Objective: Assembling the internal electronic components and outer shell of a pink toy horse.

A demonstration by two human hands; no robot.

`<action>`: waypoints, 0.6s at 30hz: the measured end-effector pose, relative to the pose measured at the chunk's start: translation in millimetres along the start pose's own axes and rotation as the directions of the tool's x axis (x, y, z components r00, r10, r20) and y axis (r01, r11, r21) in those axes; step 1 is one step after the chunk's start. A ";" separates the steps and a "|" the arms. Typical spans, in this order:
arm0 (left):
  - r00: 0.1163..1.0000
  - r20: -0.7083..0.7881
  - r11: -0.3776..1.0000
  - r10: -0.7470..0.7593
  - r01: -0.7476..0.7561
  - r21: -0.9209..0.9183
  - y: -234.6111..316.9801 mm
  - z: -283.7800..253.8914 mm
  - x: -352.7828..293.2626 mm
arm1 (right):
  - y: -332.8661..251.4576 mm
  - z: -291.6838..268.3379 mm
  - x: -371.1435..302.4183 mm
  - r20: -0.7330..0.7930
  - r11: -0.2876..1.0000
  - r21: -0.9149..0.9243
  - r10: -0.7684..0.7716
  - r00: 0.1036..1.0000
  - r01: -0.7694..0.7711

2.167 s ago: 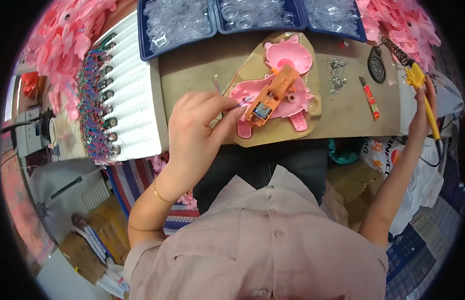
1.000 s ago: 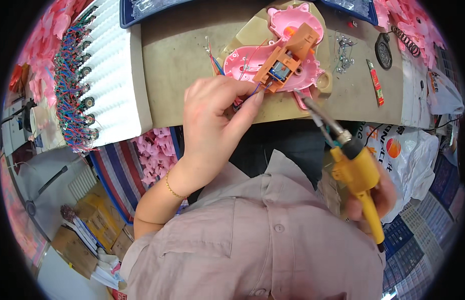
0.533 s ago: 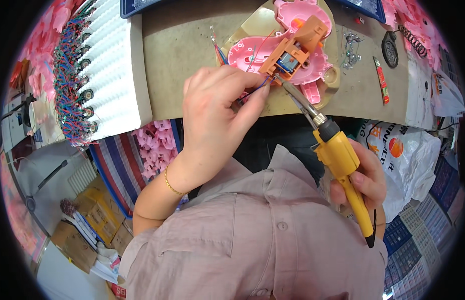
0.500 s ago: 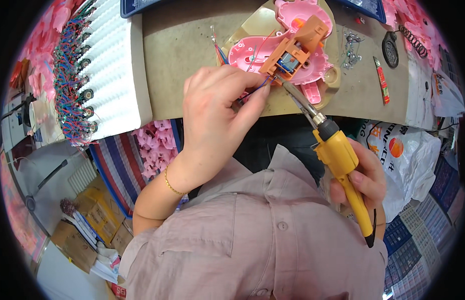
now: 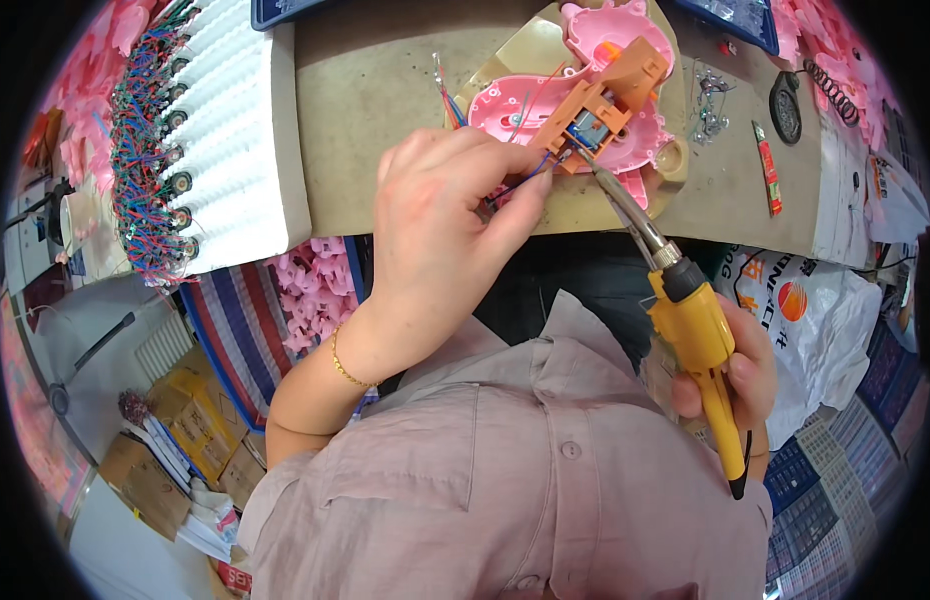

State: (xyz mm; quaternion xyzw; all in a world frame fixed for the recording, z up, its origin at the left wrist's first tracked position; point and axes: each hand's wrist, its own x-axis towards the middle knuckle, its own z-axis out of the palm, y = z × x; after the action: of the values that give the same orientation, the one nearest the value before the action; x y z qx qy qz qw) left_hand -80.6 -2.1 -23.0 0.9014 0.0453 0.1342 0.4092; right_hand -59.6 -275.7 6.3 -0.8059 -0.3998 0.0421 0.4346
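Observation:
My right hand [image 5: 737,375] is wrapped round the yellow handle of a soldering iron [image 5: 697,325]. Its metal tip points up and left, close to the lower end of an orange plastic housing [image 5: 633,72]. Inside the housing shows a small metal-and-blue part [image 5: 589,130], probably a motor. My left hand [image 5: 447,205] pinches a thin blue wire [image 5: 525,182] between thumb and forefinger beside that same end. The housing rests on pink plastic shell halves [image 5: 505,105], which lie in a beige holder [image 5: 675,160]. Whether the iron's tip touches anything is hard to tell.
On the left, a white ribbed foam tray [image 5: 245,140] carries several round parts with bundled red and blue wires [image 5: 145,190]. Small metal-legged parts [image 5: 709,105], a red tube-like packet [image 5: 767,170] and a black oval object [image 5: 785,108] lie at right. Blue trays [image 5: 740,22] stand behind.
The soldering iron has drawn back slightly, down and right, from the end of the housing. My left hand keeps its pinch on the wire. The whole view has shifted a little.

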 end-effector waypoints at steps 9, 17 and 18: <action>0.978 -0.082 0.964 0.192 -0.172 0.203 5.7 -11.8 -3.0 | 9.9 -6.9 6.6 -0.127 0.964 0.202 -0.149 0.981 0.173; 0.999 0.029 0.995 -0.038 0.040 -0.091 13.7 -8.6 16.1 | 18.3 -2.6 10.9 -0.225 0.907 0.350 -0.161 0.961 0.234; 0.999 0.032 0.995 -0.039 0.042 -0.091 13.5 -7.5 16.6 | 19.5 -1.3 10.5 -0.243 0.894 0.366 -0.175 0.954 0.258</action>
State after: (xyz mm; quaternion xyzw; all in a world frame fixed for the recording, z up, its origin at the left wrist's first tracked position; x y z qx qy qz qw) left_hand -67.1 -2.4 -4.7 0.8825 0.0513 0.1143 0.4533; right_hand -40.1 -275.3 -4.3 -0.6522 -0.4241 -0.0101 0.6282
